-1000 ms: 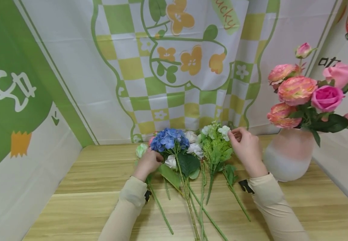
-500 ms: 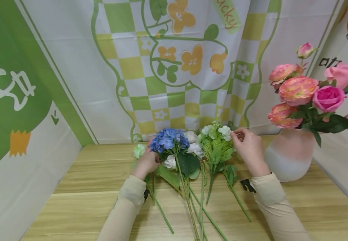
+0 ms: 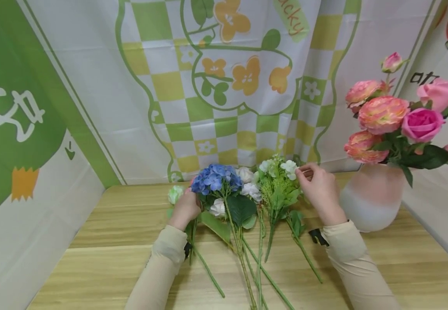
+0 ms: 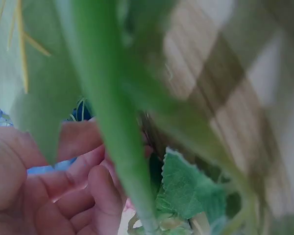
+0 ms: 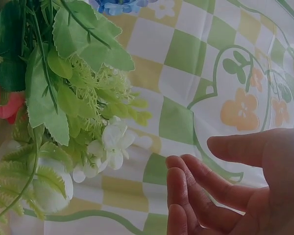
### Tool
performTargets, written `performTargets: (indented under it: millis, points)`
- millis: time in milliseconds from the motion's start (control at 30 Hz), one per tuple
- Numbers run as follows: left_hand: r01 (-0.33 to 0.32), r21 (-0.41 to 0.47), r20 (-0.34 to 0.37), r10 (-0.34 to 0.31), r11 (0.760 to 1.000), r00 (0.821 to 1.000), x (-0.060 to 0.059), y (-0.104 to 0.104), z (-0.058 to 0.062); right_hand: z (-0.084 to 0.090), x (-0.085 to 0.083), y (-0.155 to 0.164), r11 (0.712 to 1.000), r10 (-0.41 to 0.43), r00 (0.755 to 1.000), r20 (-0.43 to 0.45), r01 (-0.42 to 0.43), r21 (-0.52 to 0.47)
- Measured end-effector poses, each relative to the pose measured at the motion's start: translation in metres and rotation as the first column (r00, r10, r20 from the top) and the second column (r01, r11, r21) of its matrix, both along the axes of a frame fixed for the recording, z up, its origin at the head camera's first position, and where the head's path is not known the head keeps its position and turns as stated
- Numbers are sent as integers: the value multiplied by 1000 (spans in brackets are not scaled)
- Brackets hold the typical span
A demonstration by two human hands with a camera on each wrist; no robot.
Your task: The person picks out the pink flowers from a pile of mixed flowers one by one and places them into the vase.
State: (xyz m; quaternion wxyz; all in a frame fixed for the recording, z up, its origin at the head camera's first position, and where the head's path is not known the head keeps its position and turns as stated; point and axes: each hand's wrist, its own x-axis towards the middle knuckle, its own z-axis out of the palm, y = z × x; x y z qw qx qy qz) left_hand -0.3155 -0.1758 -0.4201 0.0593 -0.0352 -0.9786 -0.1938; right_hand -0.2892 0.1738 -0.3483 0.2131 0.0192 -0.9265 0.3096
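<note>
My left hand (image 3: pixel 185 209) is at the left of a loose row of artificial flowers, beside a blue hydrangea (image 3: pixel 216 177). Its fingers (image 4: pixel 108 188) are curled by a green flower stem (image 4: pixel 112 122) that crosses close to the wrist camera and partly hides the grip. A pale green flower head (image 3: pixel 175 194) lies just beyond this hand. My right hand (image 3: pixel 319 189) hovers right of a green bunch with small white blossoms (image 3: pixel 288 167). In the right wrist view its thumb and fingers are apart, holding nothing, and a gap separates them from the white blossoms (image 5: pixel 110 147).
A pink and white vase (image 3: pixel 375 200) with pink and peach flowers (image 3: pixel 384 115) stands right of my right hand. White flowers (image 3: pixel 251 189) lie mid-row. Several stems point toward the front of the wooden table (image 3: pixel 107 258). A checkered cloth (image 3: pixel 224 129) hangs behind.
My left hand has shifted slightly left, and the pale green flower and a stem below the hand have moved left with it. The right hand is nearly still.
</note>
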Motion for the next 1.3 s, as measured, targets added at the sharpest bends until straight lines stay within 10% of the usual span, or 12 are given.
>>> performTargets:
  millis: [300,633,1000,1300]
  points:
    - [-131,148,-41,138,980,990,-1,-1,4,1,0,0,1000,1,1000,6,-1,4]
    - [-128,204,3,130,971,992,0,-3,8,-2,-3,3,1000,-1,1000,31,0,10]
    - [-91,563,110,35,821,993,0,-4,15,-11,-10,6,1000,7,999,35,-7,18]
    - [-49,629,27,41,776,999,7,-3,33,-9,-10,9,1000,15,998,53,-15,1]
